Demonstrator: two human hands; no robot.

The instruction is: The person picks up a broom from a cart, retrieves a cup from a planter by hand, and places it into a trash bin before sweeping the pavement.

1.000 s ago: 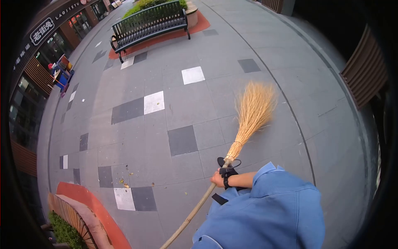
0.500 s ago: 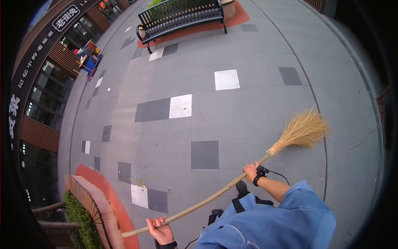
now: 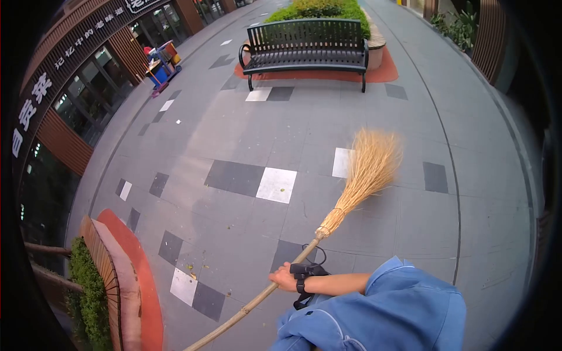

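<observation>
My right hand (image 3: 284, 277) is wrapped round the wooden handle of a straw broom (image 3: 369, 169), a little below where the bristles are bound. The pale bristle head fans out ahead and to the right, over the grey paving, and overlaps a white tile in this view. From my hand the handle (image 3: 243, 313) slants down to the lower left and leaves the frame. My left hand is out of view, as is the handle's lower end. Small yellow and green leaves (image 3: 192, 268) lie on the paving left of the handle.
A black metal bench (image 3: 304, 58) stands ahead before a hedge planter (image 3: 319, 9). At lower left is a curved wooden planter seat (image 3: 102, 281) with a red paved border (image 3: 143, 286). A cleaning cart (image 3: 161, 70) stands by the shopfronts at upper left.
The broom head has swung left and farther forward, and my right hand has moved left and down with it. My left hand has gone out of view. The camera's view has tilted up.
</observation>
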